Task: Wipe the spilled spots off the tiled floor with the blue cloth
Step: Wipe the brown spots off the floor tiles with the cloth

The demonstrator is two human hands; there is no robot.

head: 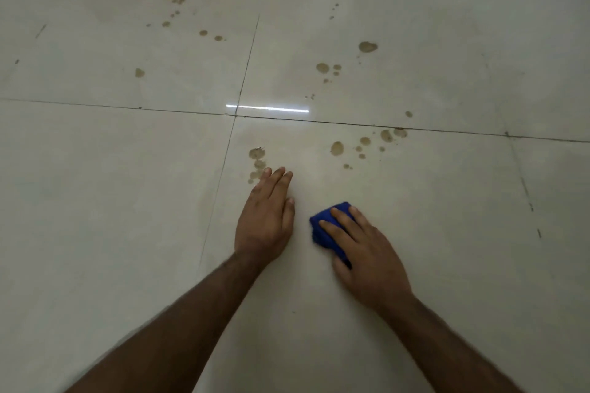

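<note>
A bunched blue cloth (322,226) lies on the glossy cream tiled floor (95,201), pressed under my right hand (364,252), whose fingers spread over it. My left hand (266,217) rests flat on the floor just left of the cloth, fingers together, holding nothing. Brown spilled spots (257,158) lie right at my left fingertips. Another cluster of spots (364,145) sits beyond my right hand near the grout line. More spots (367,47) and a far scatter of spots (175,0) mark the tiles farther off.
Dark grout lines (415,128) cross in front of my hands and divide the floor into large tiles. A bright strip of reflected light (268,108) shows near the crossing. A few small dark flecks (531,206) dot the tile at the right.
</note>
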